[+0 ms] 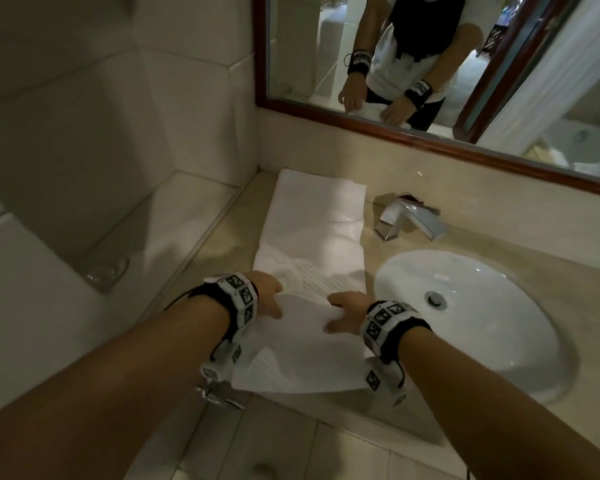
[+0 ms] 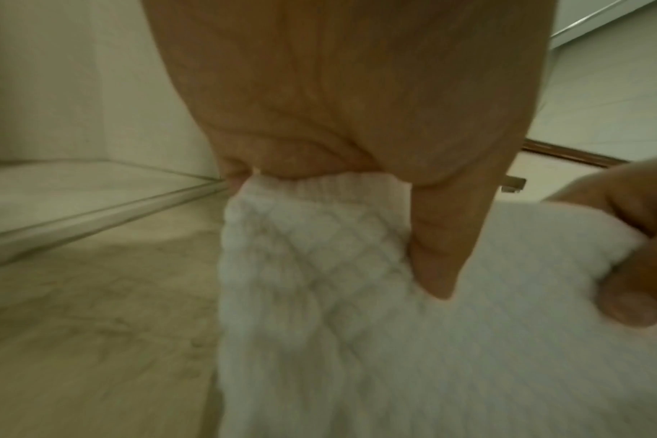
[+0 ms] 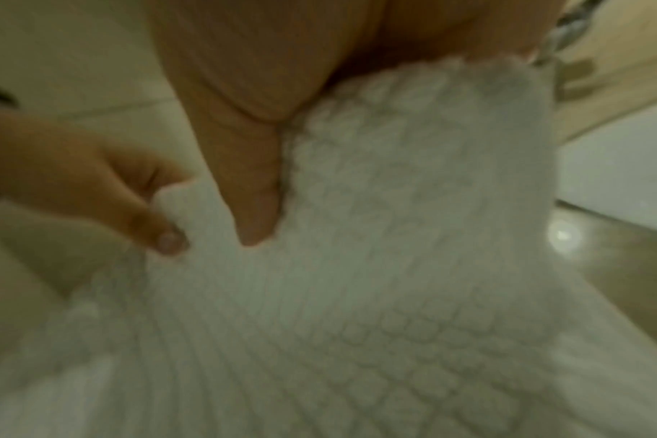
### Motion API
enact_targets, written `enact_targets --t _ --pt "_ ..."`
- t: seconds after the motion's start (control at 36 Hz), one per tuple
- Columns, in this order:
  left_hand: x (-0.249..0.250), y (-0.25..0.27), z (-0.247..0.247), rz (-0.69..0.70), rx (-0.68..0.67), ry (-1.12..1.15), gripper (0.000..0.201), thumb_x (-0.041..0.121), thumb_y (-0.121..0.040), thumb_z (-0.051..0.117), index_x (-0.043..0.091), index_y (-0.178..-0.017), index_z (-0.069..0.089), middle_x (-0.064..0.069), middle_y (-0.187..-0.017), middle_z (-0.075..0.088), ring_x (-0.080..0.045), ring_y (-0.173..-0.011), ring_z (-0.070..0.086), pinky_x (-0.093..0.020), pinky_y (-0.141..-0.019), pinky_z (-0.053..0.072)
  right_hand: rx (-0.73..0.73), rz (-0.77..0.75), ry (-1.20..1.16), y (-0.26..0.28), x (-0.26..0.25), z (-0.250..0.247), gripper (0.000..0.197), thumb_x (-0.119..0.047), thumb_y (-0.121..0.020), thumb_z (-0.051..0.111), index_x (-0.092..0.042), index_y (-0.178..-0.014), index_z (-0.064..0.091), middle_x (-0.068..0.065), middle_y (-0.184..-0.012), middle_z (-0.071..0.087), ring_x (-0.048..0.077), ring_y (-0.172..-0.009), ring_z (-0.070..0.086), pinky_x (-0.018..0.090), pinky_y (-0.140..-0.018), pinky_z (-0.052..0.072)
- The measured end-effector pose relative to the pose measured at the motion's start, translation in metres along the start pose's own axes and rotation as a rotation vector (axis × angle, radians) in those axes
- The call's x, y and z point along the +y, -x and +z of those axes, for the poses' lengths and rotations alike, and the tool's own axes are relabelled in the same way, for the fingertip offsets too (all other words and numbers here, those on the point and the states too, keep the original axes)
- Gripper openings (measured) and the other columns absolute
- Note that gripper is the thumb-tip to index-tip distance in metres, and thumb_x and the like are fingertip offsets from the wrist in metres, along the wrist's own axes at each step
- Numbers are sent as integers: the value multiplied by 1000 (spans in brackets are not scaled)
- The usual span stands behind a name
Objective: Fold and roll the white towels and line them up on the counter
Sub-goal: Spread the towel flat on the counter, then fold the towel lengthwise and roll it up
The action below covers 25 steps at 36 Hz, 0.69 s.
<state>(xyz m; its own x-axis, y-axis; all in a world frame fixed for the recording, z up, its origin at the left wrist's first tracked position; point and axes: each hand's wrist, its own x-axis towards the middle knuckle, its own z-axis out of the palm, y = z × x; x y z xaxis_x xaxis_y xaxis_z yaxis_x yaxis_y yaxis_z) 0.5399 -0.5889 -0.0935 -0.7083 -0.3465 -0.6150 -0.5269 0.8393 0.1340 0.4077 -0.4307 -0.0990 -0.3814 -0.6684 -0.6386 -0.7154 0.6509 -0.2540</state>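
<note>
Both hands pinch the near folded edge of the white towel [image 1: 309, 237], left hand [image 1: 269, 296] and right hand [image 1: 349, 311] side by side. Wrist views show thumbs on its waffle weave. It lies along the beige tabletop [image 1: 482, 244] left of the sink [image 1: 482, 327], below a mirror [image 1: 430, 64].

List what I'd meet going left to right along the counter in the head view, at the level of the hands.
Left hand gripping the white towel → right hand gripping the same towel → white sink basin. The faucet sits farther back, right of the towel.
</note>
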Motion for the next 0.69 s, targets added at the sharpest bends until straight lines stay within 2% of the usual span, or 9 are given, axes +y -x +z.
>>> enact_targets --t 0.08,0.17,0.25,0.36,0.44,0.5,0.56,0.64,0.69 --pt "3 18 -1 -12 -112 78 42 38 -89 62 17 -125 58 -4 -126 60 -24 -115 56 -30 -92 42 -15 -7 -163 28 3 -2 67 -41 -90 59 -14 -145 34 3 -154 30 21 -143 27 30 -115 21" --pt "12 39 -3 -44 -227 91 26 25 -88 60 17 -112 63 -7 -122 60 -25 -106 56 -35 -96 45 18 -23 -292 54 8 0 43 -41 -91 57 -16 -127 57 3 -134 52 27 -135 40 30 -107 30" --pt "23 52 0 -61 -214 -74 14 17 -96 48 9 -104 56 -10 -115 53 -26 -105 49 -35 -97 40 18 16 -267 77 10 6 53 -54 -91 49 -18 -129 57 2 -135 53 24 -125 49 25 -96 34" --pt "40 64 6 -66 -139 -147 46 27 -102 35 8 -144 37 -12 -150 35 -25 -139 33 -33 -113 26 -2 82 -203 95 8 5 68 -66 -88 41 -19 -136 51 5 -142 48 24 -126 48 24 -93 35" --pt "53 71 9 -55 -50 -215 40 20 -100 38 0 -133 50 -15 -136 52 -28 -127 48 -33 -104 39 16 57 -123 98 11 -2 66 -60 -88 49 -12 -133 54 8 -141 51 25 -124 50 29 -98 37" --pt "57 71 10 -49 -22 -170 46 23 -102 36 0 -142 38 -16 -146 40 -28 -137 37 -33 -110 31 39 7 -24 98 9 -7 59 -54 -87 55 -11 -128 57 6 -128 59 22 -109 54 27 -85 36" --pt "59 71 10 -64 -36 -189 51 25 -105 32 5 -150 21 -12 -158 19 -24 -145 19 -32 -115 17 53 -11 109 97 4 -12 56 -48 -87 59 -11 -129 56 5 -117 59 21 -108 55 28 -86 38" --pt "66 76 5 -17 -26 -221 40 19 -102 33 0 -135 47 -15 -143 45 -29 -131 43 -33 -106 33 110 -94 222 98 -8 -15 34 -33 -90 59 -13 -116 64 5 -114 64 26 -111 59 33 -92 47" --pt "67 78 6 17 -55 -175 37 16 -102 34 0 -131 51 -16 -139 48 -29 -128 46 -34 -105 34 144 -126 235 96 -15 -14 23 -21 -92 52 -10 -108 65 8 -109 63 29 -111 59 32 -88 47"
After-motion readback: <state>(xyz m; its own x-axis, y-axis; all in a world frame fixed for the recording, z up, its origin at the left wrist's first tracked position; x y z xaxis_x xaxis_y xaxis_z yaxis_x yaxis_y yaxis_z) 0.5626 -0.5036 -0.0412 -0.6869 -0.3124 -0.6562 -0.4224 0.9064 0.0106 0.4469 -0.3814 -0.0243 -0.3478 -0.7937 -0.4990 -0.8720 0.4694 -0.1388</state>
